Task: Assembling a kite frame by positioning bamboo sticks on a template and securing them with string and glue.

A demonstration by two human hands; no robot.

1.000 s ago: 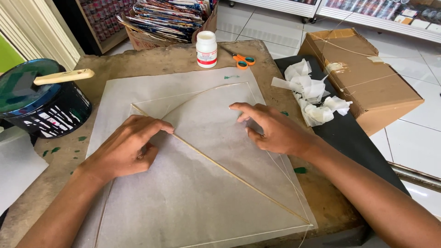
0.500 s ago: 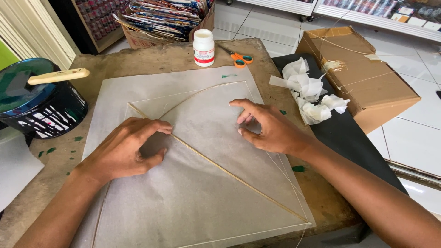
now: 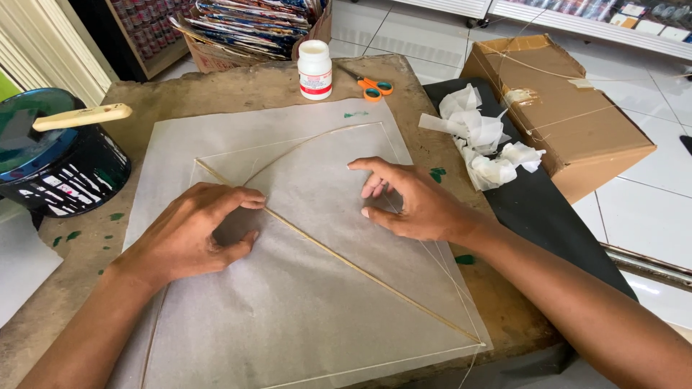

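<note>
A sheet of pale grey paper [image 3: 288,310] lies flat on a worn brown table [image 3: 238,83]. On it rests a kite frame of thin bamboo sticks [image 3: 346,263], one straight and diagonal, one bowed, with string round the outline. My left hand [image 3: 191,234] presses down on the paper beside the straight stick, fingers curled, thumb and forefinger at the stick. My right hand [image 3: 407,202] rests on the paper near the right edge of the frame, fingers bent and spread. Neither hand lifts anything.
A white glue bottle [image 3: 315,68] and orange-handled scissors [image 3: 371,86] stand at the table's far edge. A dark paint tin [image 3: 61,169] with a wooden stick across it sits at left. Crumpled white paper [image 3: 479,140] and a cardboard box [image 3: 555,108] lie at right.
My left hand has slid slightly along the straight stick, its fingers curling tighter. My right hand has shifted a little and stays pressed on the paper. The view has tilted slightly.
</note>
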